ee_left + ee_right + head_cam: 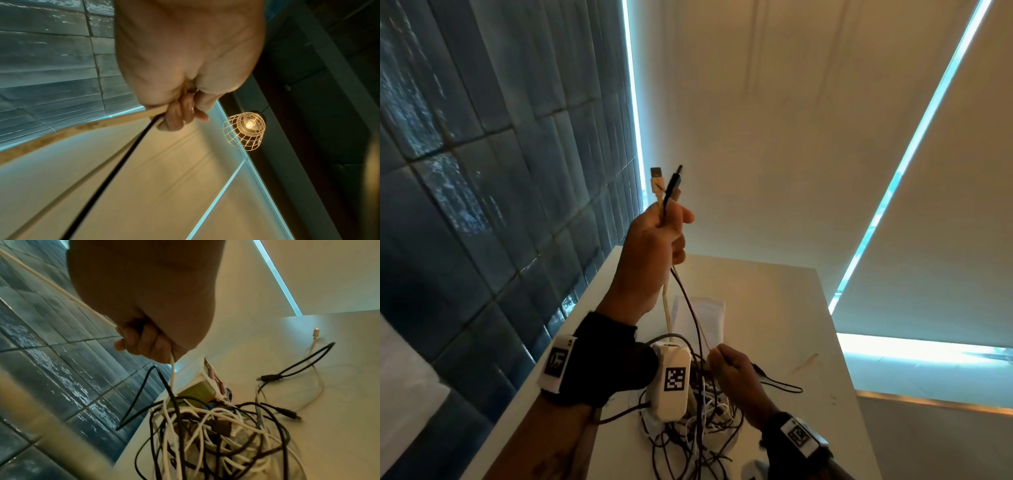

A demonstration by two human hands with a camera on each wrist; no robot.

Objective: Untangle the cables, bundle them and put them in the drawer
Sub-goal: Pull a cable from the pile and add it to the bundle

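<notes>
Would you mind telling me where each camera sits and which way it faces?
Head: on the head, looking forward at the left hand raised with cable ends, the right hand low over the tangle.
Left wrist: looks up along the left hand at a caged lamp.
Right wrist: looks down past the right hand onto the tangle.
Head and right wrist share the tangle.

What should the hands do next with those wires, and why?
Probably keep the left hand high and let the right hand slide down the white cable it pinches, teasing it free. The left hand already grips the plug ends of the white cable and a black cable, but both still run down into the tangled pile on the table.
</notes>
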